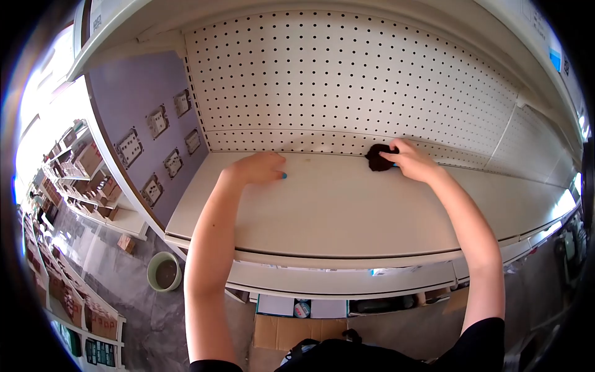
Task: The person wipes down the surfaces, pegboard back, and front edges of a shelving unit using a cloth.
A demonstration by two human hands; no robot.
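Observation:
A white metal shelf board (341, 211) stretches across the middle, with a perforated back panel (347, 74) behind it. My right hand (414, 161) grips a dark, crumpled cloth (379, 157) at the back of the board, close to the panel. To the left, my left hand (260, 168) rests on or just over the board near its rear edge, slightly blurred. Its fingers are partly spread and hold nothing that I can see. A small blue spot shows at one fingertip.
A purple side panel (139, 93) with mounted sockets closes the left end. On the floor at the left stand a green bucket (164, 273) and a small box (126, 243). Lower shelves (341, 284) with boxes run beneath. Stocked shelving (87, 167) stands farther left.

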